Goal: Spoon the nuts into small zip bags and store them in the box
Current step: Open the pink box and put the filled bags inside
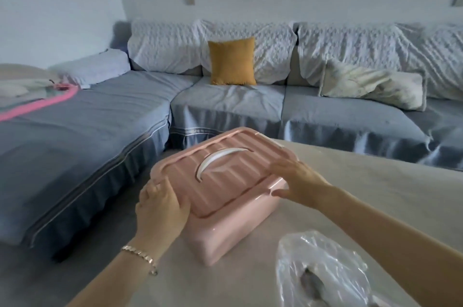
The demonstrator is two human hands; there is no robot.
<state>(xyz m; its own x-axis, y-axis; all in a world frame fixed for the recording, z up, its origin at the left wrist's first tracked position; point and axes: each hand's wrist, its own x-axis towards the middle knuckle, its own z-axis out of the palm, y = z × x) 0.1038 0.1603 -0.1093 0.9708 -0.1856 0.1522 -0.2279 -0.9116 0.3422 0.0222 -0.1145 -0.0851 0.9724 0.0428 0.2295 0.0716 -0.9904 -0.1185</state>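
left hand [160, 209] and right hand [298, 181] grip the tilted lid's [220, 176] ends, fingers [280, 165] curled round its rim, likely steadying it over the box [233, 234].

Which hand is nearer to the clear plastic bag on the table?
Right. The right hand grips the lid on its right, just beyond the plastic bag; the left hand grips its left corner.

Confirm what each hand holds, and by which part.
Both hold the ribbed pink plastic lid of the pink box: left hand grips its near-left corner, right hand its right edge.
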